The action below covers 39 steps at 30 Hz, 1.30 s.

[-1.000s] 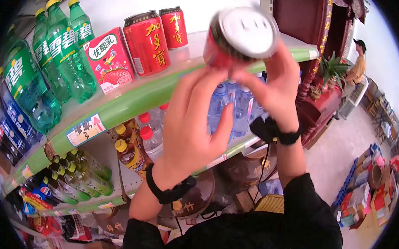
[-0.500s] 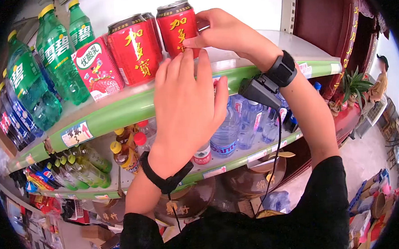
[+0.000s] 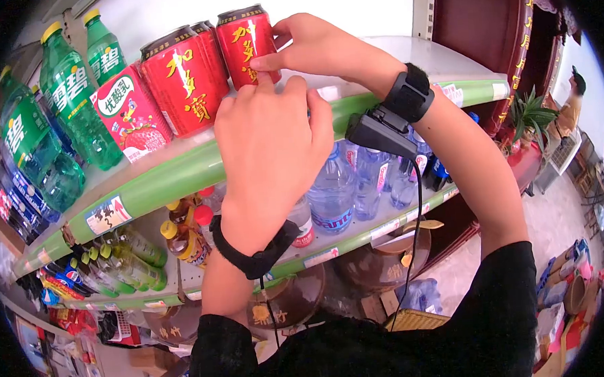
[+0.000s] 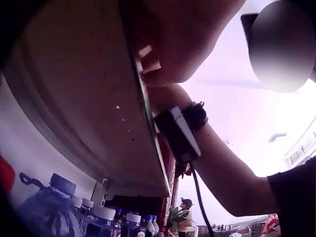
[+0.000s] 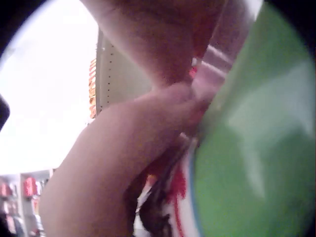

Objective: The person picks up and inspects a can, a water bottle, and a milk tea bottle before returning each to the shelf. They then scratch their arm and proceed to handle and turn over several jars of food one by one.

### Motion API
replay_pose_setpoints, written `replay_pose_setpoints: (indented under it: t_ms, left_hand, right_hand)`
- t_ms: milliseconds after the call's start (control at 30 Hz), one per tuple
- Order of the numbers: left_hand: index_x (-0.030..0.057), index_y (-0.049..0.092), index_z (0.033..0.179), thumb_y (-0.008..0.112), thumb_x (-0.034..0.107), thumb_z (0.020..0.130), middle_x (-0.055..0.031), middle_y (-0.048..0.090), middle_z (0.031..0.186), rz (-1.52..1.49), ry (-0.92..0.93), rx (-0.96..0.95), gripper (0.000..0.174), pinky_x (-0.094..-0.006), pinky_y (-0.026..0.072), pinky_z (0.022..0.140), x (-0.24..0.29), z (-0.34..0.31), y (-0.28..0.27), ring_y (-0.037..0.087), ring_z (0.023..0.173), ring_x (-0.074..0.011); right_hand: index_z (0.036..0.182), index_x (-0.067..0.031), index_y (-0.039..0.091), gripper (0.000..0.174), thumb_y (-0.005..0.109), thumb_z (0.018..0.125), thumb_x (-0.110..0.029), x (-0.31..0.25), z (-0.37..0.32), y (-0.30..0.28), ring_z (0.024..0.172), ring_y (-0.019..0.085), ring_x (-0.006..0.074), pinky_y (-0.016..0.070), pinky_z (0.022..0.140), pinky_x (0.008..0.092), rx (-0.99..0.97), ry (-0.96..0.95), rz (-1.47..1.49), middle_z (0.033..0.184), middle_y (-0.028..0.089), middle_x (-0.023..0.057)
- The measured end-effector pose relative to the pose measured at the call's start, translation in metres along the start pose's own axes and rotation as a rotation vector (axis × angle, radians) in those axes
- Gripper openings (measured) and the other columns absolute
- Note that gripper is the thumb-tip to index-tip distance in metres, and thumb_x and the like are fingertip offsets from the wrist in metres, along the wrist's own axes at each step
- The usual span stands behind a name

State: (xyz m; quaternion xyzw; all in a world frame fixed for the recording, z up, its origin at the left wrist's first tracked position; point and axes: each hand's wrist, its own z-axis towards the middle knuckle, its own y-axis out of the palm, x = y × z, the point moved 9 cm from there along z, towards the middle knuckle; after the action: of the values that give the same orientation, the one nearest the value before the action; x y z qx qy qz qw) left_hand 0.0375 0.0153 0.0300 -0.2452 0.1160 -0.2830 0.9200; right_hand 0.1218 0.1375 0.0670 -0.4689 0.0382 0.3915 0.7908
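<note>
Right hand (image 3: 315, 48) grips the red can (image 3: 243, 38) at the shelf (image 3: 178, 169) front edge, left hand (image 3: 272, 142) open beside it; I judge it smooth, stiff, probably heavy, best held mid-side

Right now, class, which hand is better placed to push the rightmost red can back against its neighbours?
Probably the right. The right hand holds the red can between thumb and fingers; the left hand only has straight fingertips at its base by the shelf edge.
</note>
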Motion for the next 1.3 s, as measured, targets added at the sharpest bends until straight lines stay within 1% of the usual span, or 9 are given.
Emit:
replay_pose_setpoints:
  t_ms: [133, 200, 367, 433, 567, 600, 733, 900, 1300]
  left_hand:
    - [0.0017, 0.072, 0.095, 0.066, 0.007, 0.084, -0.0183, 0.071, 0.097, -0.265, 0.240, 0.304, 0.014, -0.0437, 0.0539, 0.075, 0.007, -0.022, -0.035, 0.068, 0.084, -0.0354]
    - [0.0031, 0.073, 0.094, 0.071, 0.004, 0.076, -0.0150, 0.070, 0.098, -0.411, 0.229, 0.246, 0.018, -0.0421, 0.0540, 0.077, 0.004, -0.047, -0.055, 0.068, 0.085, -0.0322]
    - [0.0053, 0.075, 0.098, 0.073, 0.000, 0.071, -0.0118, 0.072, 0.098, -0.756, 0.195, -0.112, 0.027, -0.0411, 0.0547, 0.075, -0.018, -0.153, -0.061, 0.069, 0.086, -0.0309]
    - [0.0040, 0.074, 0.096, 0.072, 0.001, 0.077, -0.0117, 0.073, 0.097, -0.812, 0.092, -0.248, 0.020, -0.0413, 0.0544, 0.077, -0.034, -0.210, -0.036, 0.069, 0.083, -0.0314]
    - [0.0042, 0.072, 0.118, 0.065, 0.017, 0.099, -0.0208, 0.073, 0.107, -0.982, -0.318, -0.940, 0.024, -0.0388, 0.0575, 0.080, -0.061, -0.390, 0.048, 0.072, 0.091, -0.0289]
    - [0.0021, 0.072, 0.113, 0.065, 0.016, 0.099, -0.0189, 0.074, 0.101, -1.053, -0.299, -0.876, 0.021, -0.0387, 0.0566, 0.081, -0.053, -0.412, 0.043, 0.070, 0.098, -0.0277]
    - [0.0021, 0.071, 0.113, 0.062, 0.016, 0.097, -0.0215, 0.071, 0.110, -1.243, 0.044, -1.191, 0.024, -0.0452, 0.0522, 0.090, -0.017, -0.514, 0.030, 0.067, 0.100, -0.0395]
    - [0.0048, 0.071, 0.114, 0.059, 0.018, 0.096, -0.0223, 0.068, 0.103, -1.222, 0.788, -1.304, 0.025, -0.0477, 0.0525, 0.083, 0.017, -0.595, -0.040, 0.064, 0.094, -0.0431]
    - [0.0034, 0.070, 0.115, 0.062, 0.017, 0.093, -0.0216, 0.069, 0.103, -1.656, 1.275, -1.085, 0.027, -0.0465, 0.0513, 0.084, 0.142, -0.619, -0.208, 0.065, 0.095, -0.0405]
  right_hand:
    - [0.106, 0.0102, 0.067, 0.047, 0.078, 0.085, -0.030, -0.044, -0.058, -0.045, 0.094, 0.069, 0.0247, 0.0551, 0.084, 0.0366, 0.554, -0.393, -0.043, 0.102, 0.072, 0.0202]
    - [0.110, 0.0063, 0.067, 0.036, 0.076, 0.087, -0.019, -0.077, -0.119, -0.058, 0.100, 0.069, 0.0233, 0.0551, 0.091, 0.0366, 0.597, -0.355, 0.255, 0.110, 0.071, 0.0173]
    - [0.109, 0.0005, 0.070, 0.019, 0.068, 0.090, -0.004, -0.046, -0.276, 0.050, 0.095, 0.068, 0.0174, 0.0545, 0.086, 0.0317, 0.412, 0.090, 0.385, 0.103, 0.071, 0.0102]
    - [0.109, -0.0006, 0.069, 0.017, 0.069, 0.093, -0.008, -0.006, -0.330, 0.147, 0.095, 0.065, 0.0121, 0.0536, 0.086, 0.0315, 0.238, 0.523, 0.670, 0.105, 0.071, 0.0075]
    - [0.114, -0.0030, 0.068, 0.023, 0.067, 0.095, -0.016, -0.008, -0.486, 0.309, 0.094, 0.067, 0.0170, 0.0541, 0.086, 0.0336, 0.301, 0.852, 0.545, 0.100, 0.072, 0.0084]
    - [0.115, -0.0032, 0.067, 0.026, 0.067, 0.094, -0.019, -0.024, -0.511, 0.325, 0.094, 0.068, 0.0181, 0.0543, 0.085, 0.0348, 0.256, 0.937, 0.540, 0.100, 0.073, 0.0090]
    - [0.117, -0.0032, 0.066, 0.029, 0.065, 0.094, -0.021, -0.100, -0.584, 0.367, 0.093, 0.070, 0.0214, 0.0548, 0.084, 0.0365, 0.340, 1.223, 0.499, 0.101, 0.074, 0.0108]
    - [0.117, 0.0004, 0.065, 0.032, 0.062, 0.091, -0.019, -0.219, -0.652, 0.384, 0.092, 0.072, 0.0287, 0.0558, 0.082, 0.0394, 0.594, 1.417, 0.332, 0.098, 0.074, 0.0151]
    - [0.118, 0.0018, 0.064, 0.034, 0.061, 0.092, -0.019, -0.437, -0.771, 0.373, 0.092, 0.071, 0.0298, 0.0560, 0.083, 0.0397, 1.094, 1.530, 0.017, 0.101, 0.073, 0.0177]
